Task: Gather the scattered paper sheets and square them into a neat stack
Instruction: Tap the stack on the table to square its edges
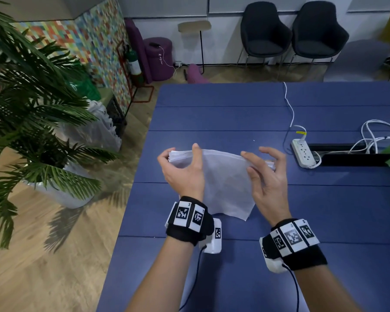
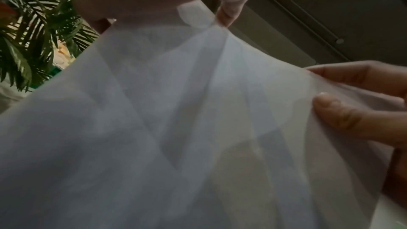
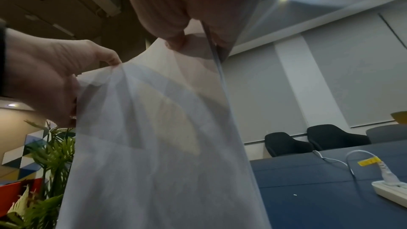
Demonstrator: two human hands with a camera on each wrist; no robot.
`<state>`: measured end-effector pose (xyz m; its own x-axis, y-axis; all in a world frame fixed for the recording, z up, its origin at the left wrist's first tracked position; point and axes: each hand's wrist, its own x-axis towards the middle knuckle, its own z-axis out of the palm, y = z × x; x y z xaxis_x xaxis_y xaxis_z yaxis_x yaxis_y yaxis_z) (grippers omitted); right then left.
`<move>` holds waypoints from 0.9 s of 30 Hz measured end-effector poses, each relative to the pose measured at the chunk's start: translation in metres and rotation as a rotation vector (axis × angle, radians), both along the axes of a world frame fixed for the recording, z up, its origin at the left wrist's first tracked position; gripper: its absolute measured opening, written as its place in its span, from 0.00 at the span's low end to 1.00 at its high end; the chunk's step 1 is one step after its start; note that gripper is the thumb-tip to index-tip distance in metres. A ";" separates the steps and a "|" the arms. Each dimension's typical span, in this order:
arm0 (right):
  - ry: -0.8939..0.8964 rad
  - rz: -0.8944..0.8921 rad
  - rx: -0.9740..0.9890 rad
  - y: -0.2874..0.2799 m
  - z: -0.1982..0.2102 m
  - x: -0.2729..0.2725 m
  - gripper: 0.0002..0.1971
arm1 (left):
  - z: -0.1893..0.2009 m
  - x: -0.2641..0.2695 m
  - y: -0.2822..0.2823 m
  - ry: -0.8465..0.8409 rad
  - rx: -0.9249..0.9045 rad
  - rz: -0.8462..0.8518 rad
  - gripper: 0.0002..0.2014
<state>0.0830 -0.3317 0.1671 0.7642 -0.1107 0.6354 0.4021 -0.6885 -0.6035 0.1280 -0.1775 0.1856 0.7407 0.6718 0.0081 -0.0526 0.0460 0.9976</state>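
A stack of white paper sheets (image 1: 225,181) is held up above the blue table (image 1: 223,113), its lower corner hanging toward me. My left hand (image 1: 180,152) grips the stack's left end, thumb on the near face and fingers curled round the far edge. My right hand (image 1: 257,158) holds the right end, thumb pressed on the near face, fingers curled behind. In the left wrist view the translucent sheets (image 2: 176,128) overlap unevenly, with the right hand's fingers (image 2: 352,111) on them. The right wrist view shows the sheets (image 3: 154,145) hanging between both hands.
A white power strip (image 1: 304,154) with cables (image 1: 374,134) lies right of my hands, beside a black cable slot (image 1: 347,157). A potted palm (image 1: 43,131) stands off the table's left edge. Two dark chairs (image 1: 291,34) are beyond the far edge.
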 end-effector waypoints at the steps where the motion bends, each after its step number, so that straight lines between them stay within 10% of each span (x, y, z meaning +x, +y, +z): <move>1: -0.004 -0.005 -0.007 0.000 -0.001 0.000 0.17 | -0.002 0.001 0.000 -0.035 0.015 0.010 0.20; 8: -0.049 -0.046 0.130 0.004 0.003 0.007 0.19 | -0.008 0.003 0.012 -0.217 0.092 -0.037 0.10; 13: 0.314 0.121 0.867 -0.003 -0.011 0.012 0.23 | -0.017 -0.006 0.027 -0.190 0.193 -0.337 0.19; 22: 0.239 0.268 0.738 -0.012 0.015 0.007 0.09 | 0.003 -0.017 0.034 -0.323 0.082 -0.388 0.14; 27: 0.511 0.256 0.651 -0.016 -0.005 0.013 0.16 | -0.025 -0.012 0.036 -0.081 -0.052 -0.379 0.19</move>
<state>0.0956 -0.3477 0.1621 0.9900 -0.1185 0.0768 0.0690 -0.0686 -0.9953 0.1160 -0.1418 0.1603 0.9346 0.3521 0.0500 -0.1007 0.1272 0.9868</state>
